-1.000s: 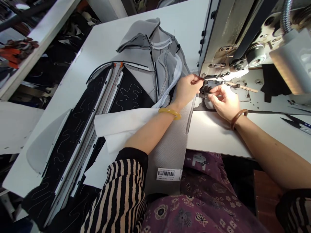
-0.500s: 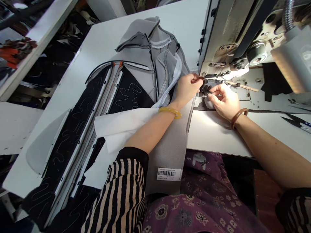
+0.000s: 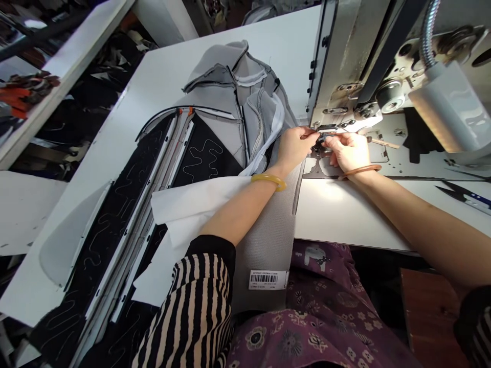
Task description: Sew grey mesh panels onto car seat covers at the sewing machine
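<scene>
I see the sewing machine (image 3: 345,71) with the grey fabric (image 3: 264,230) on the bench (image 3: 333,214) to its left; half a second on, the right hand (image 3: 350,152) has moved in under its head, closer to the left hand (image 3: 294,149). Both hands' fingers (image 3: 333,144) are pinched together near its needle, gripping something too small for me to tell.

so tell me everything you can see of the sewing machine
The machine fills the upper right, cut off by the picture's edge. Its head looks like worn, pale metal, with screws, slots, a dark slanting bar and a round knob. The flat bed has small holes; a dark piece lies on it. A lit lamp hangs in front. The left hand and right hand crowd the needle area, partly hiding it.
</scene>
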The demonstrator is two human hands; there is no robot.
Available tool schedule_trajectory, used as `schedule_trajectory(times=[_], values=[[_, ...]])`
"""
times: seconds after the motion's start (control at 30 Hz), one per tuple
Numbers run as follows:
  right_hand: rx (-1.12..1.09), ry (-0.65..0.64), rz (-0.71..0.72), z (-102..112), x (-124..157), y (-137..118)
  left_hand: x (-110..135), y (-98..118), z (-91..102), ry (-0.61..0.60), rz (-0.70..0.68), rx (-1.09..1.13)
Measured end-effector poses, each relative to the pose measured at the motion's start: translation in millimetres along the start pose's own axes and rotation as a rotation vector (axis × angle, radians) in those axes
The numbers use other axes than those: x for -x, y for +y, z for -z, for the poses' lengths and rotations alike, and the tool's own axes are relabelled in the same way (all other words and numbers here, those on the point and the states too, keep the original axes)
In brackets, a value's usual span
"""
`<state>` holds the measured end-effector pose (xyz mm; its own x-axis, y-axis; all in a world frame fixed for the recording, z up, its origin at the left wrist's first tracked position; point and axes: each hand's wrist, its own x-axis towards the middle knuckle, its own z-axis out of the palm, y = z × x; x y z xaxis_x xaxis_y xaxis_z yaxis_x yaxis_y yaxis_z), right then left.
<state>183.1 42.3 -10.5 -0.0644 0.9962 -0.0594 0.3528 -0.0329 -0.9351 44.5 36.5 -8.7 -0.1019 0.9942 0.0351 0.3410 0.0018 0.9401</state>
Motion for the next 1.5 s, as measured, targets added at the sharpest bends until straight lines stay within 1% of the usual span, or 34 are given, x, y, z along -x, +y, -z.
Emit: schedule_trajectory(times=[0.1,0.27,0.33,0.37,0.4,0.43,0.47,0.5,0.53,0.57,0.6,0.67,0.73,0.83,0.9,1.0,1.07,1.13,1.2,1.3,1.43,1.5], values=[[0.005,0.009,0.016,-4,-4,3,-1,-1,-0.2,-0.007,-0.015,0.007],[0.027,0.024,0.071,-8,-15,12,-5,-3,-1.7,-0.035,0.0,-0.027],[0.052,0.007,0.126,-4,-14,14,-1,-2,-1.2,0.014,-0.024,-0.107],[0.069,-0.003,0.169,-1,-10,14,5,-1,-0.7,0.058,-0.07,-0.175],[0.089,-0.016,0.222,4,-3,14,13,1,-0.1,0.086,-0.149,-0.251],[0.11,-0.031,0.282,10,7,15,23,2,0.5,0.082,-0.257,-0.325],[0.131,-0.049,0.346,16,20,15,36,3,0.9,0.036,-0.378,-0.384],[0.149,-0.067,0.408,23,34,16,50,4,1.0,-0.051,-0.485,-0.42],[0.162,-0.085,0.46,29,49,18,64,6,0.8,-0.161,-0.552,-0.43],[0.168,-0.099,0.504,35,64,19,79,7,0.4,-0.266,-0.565,-0.426],[0.171,-0.108,0.545,39,77,21,92,9,0.1,-0.349,-0.531,-0.419],[0.186,-0.111,0.636,46,98,23,113,13,0.7,-0.447,-0.4,-0.407],[0.199,-0.098,0.726,48,109,23,125,19,4.3,-0.466,-0.256,-0.357],[0.211,-0.095,0.79,42,111,23,131,24,14.3,-0.409,-0.019,-0.178],[0.226,-0.117,0.798,36,106,24,131,22,21.4,-0.358,0.087,-0.088],[0.305,-0.154,0.792,23,88,28,126,15,29.7,-0.272,0.102,-0.078],[0.448,-0.199,0.764,16,71,29,120,12,34.0,-0.186,0.094,-0.105],[0.646,-0.265,0.721,9,55,27,111,13,37.6,-0.099,0.084,-0.151],[0.843,-0.349,0.675,4,44,22,99,16,39.4,-0.045,0.042,-0.247],[1.032,-0.44,0.631,-1,39,15,75,22,33.9,-0.04,-0.054,-0.454],[1.106,-0.488,0.609,-3,41,13,36,20,12.5,-0.188,-0.22,-0.674],[1.107,-0.511,0.612,-3,41,14,20,15,3.7,-0.227,-0.249,-0.744]])
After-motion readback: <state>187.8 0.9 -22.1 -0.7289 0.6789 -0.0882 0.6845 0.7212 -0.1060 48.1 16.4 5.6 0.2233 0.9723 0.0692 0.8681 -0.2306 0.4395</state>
